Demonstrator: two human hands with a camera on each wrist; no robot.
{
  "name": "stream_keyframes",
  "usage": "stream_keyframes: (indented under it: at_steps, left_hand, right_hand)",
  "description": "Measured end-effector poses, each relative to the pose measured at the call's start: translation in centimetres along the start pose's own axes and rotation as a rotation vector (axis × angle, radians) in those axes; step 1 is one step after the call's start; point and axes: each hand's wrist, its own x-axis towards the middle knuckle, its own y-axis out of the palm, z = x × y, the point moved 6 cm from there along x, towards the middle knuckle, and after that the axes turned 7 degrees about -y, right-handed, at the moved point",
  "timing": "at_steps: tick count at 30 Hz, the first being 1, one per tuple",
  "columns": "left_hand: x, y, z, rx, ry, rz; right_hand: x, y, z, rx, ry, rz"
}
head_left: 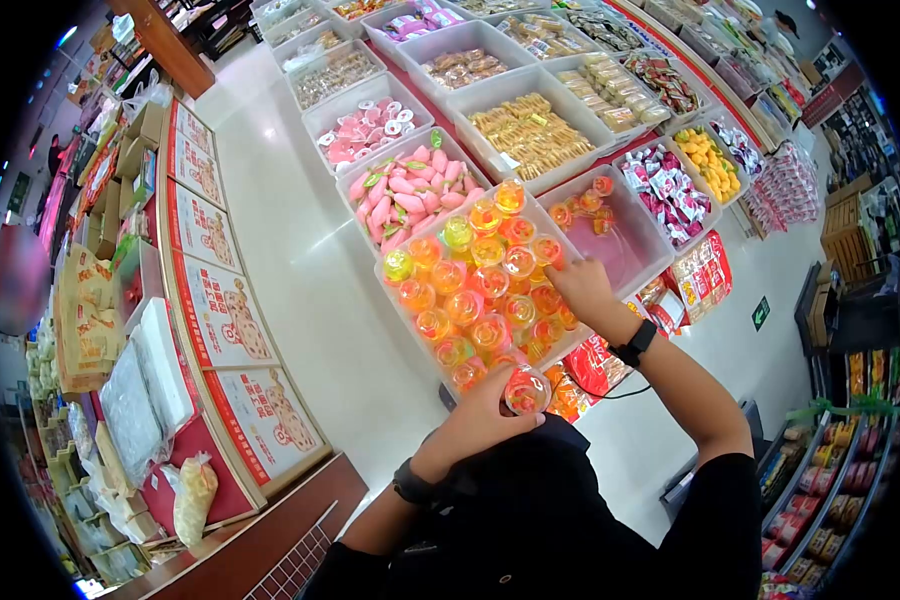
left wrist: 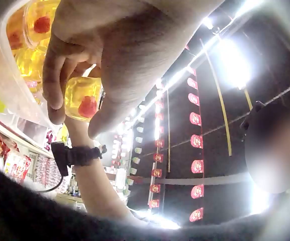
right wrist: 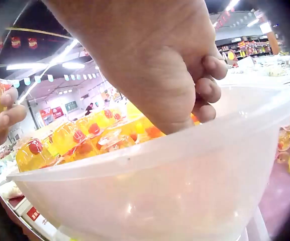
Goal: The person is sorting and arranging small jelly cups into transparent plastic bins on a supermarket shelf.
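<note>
My left hand (head_left: 485, 425) holds a clear jelly cup (head_left: 527, 390) with orange and red inside, near the bin's front corner. In the left wrist view, thumb and fingers of the left hand (left wrist: 120, 55) grip the yellow cup (left wrist: 82, 98) with a red piece. The right hand (head_left: 585, 292) reaches over the right side of a white plastic bin (right wrist: 150, 186) heaped with orange and yellow jelly cups (head_left: 490, 330). In the right wrist view, the right hand (right wrist: 160, 65) has curled fingers; its thumb tip is hidden behind the rim, and whether it grips a cup cannot be told.
Beyond are bins of pink peach-shaped sweets (head_left: 410, 195), pink-and-white cups (head_left: 370, 130) and golden packets (head_left: 530, 135). A pink-bottomed bin (head_left: 620, 235) with a few jelly cups adjoins on the right. Red packets (head_left: 600, 365) lie below it. A counter with posters (head_left: 220, 310) stands left across the aisle.
</note>
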Motion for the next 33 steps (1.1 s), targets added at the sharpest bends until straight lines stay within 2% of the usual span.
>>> stream_keyframes:
  at_steps: [3, 6, 9, 12, 15, 18, 21, 28, 33]
  left_hand:
    - [0.0, 0.0, 0.3, -0.056, 0.020, -0.034]
    - [0.0, 0.0, 0.6, -0.023, 0.015, -0.048]
    - [0.3, 0.1, 0.9, -0.039, 0.002, -0.018]
    - [0.2, 0.0, 0.6, -0.079, -0.017, 0.001]
    - [0.3, -0.1, 0.3, -0.054, 0.041, -0.004]
    - [0.4, -0.2, 0.5, -0.020, 0.023, -0.001]
    - [0.3, -0.3, 0.8, -0.022, 0.025, -0.046]
    - [0.1, -0.5, -0.3, -0.039, 0.011, -0.025]
    - [0.0, -0.7, -0.7, -0.010, 0.034, -0.034]
  right_hand:
    - [0.1, 0.4, 0.0, -0.038, -0.052, 0.028]
    - [0.0, -0.4, 0.0, -0.014, -0.100, -0.067]
    - [0.1, -0.6, -0.2, -0.009, -0.101, -0.030]
    - [-0.1, -0.7, -0.2, 0.019, -0.126, -0.128]
    - [0.1, -0.8, 0.0, 0.030, -0.096, -0.055]
    - [0.2, -0.3, 0.6, 0.022, -0.161, -0.041]
    - [0.6, 0.5, 0.8, -0.024, -0.180, 0.069]
    - [1.6, 0.5, 1.1, -0.027, -0.228, 0.038]
    - [1.9, -1.8, 1.8, -0.084, -0.242, -0.004]
